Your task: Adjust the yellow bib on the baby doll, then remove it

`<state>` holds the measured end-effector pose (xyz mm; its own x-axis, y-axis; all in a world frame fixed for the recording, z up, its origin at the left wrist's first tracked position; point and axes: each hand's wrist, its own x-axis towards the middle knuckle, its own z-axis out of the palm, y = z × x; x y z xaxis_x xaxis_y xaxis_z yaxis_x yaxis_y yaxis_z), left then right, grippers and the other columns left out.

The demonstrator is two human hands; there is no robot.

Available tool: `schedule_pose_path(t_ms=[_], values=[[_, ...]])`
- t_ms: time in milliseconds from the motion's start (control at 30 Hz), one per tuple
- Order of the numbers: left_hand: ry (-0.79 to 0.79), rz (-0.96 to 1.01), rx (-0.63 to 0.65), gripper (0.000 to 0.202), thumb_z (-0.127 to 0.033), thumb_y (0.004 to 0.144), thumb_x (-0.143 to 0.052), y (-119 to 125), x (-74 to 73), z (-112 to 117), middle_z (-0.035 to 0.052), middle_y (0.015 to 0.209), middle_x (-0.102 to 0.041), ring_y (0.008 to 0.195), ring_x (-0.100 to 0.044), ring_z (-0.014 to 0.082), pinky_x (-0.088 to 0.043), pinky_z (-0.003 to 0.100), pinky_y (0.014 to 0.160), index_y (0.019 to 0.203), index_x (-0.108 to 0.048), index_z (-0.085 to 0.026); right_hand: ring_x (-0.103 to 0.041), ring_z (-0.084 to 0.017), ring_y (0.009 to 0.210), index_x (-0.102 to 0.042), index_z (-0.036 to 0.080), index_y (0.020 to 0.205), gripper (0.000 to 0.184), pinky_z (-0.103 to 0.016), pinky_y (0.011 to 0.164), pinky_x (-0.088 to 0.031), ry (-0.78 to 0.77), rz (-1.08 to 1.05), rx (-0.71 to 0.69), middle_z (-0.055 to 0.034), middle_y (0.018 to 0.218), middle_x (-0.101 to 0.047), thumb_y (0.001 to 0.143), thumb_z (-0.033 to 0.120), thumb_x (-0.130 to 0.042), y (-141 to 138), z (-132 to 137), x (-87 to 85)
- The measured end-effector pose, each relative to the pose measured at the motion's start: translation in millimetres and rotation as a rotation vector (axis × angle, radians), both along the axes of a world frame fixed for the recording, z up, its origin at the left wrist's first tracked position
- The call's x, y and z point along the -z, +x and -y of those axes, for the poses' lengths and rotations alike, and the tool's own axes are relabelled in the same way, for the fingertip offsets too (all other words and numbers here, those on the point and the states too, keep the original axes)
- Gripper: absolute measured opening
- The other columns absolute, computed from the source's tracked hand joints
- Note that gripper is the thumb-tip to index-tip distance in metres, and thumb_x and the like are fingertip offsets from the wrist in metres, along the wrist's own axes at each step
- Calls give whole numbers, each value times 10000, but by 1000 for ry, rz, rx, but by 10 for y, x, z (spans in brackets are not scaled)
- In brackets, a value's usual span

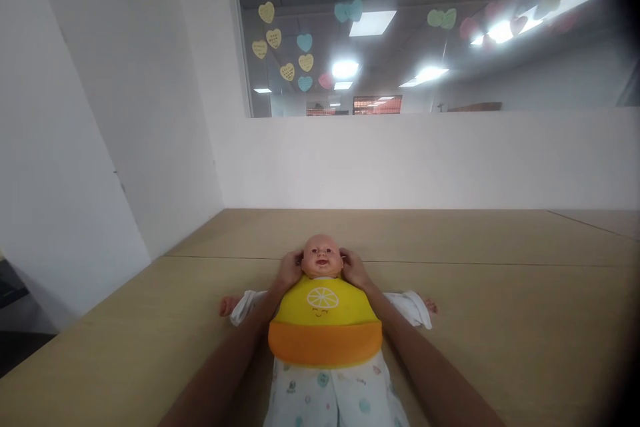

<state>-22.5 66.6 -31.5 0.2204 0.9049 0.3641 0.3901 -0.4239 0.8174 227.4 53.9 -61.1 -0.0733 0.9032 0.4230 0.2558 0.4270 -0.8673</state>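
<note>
A baby doll (323,257) lies on its back on the wooden table, its head toward the far side and its arms spread out. It wears white clothes with small prints (325,393). Over its chest lies a yellow bib (295,303) with a white citrus slice and an orange catch pocket (325,345). My left hand (290,269) is curled at the left side of the doll's neck, by the bib's upper edge. Opposite it, my right hand (355,271) curls in beside the other ear. Behind the neck my fingertips are hidden, so what they grip does not show.
The light wooden tabletop (150,340) has a seam running across it beyond the doll. White walls (425,160) border it at the back and left. Above is a window (400,47) with heart-shaped paper notes. A dark object (13,287) stands past the left edge.
</note>
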Motion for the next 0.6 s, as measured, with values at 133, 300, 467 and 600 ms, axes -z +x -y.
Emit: schedule_pose_path(t_ms=[133,300,467,600], values=[[18,-21,2,291,-94,741,-653,-10,-22,17,129,1058,-891,999,-819,340,-652,419,898,946,-857,-129,-792,-322,1101,-821,135,1103,433,-423,947,-628,-9,30,1,-173,1193,-861,753,238,-589,18,-15,6],[2,-54,5,301,-100,732,-652,-3,-56,53,120,1040,-894,992,-818,344,-651,413,883,938,-870,-122,-797,-318,1107,-835,106,1128,426,-405,954,-630,-29,84,6,-186,1200,-860,800,223,-591,10,44,-64],[6,-67,-23,346,-131,736,-669,27,-61,95,121,1082,-893,1036,-815,352,-654,413,899,1007,-884,-115,-806,-314,1083,-860,141,1128,386,-383,942,-641,-34,139,56,-158,1182,-871,827,214,-628,-14,116,-119],[27,-94,-38,342,-135,749,-669,39,-55,129,152,1103,-886,1033,-815,364,-652,430,911,1014,-882,-96,-803,-327,1092,-882,184,1050,323,-380,918,-644,-29,169,117,-140,1141,-881,814,191,-661,-20,124,-106]])
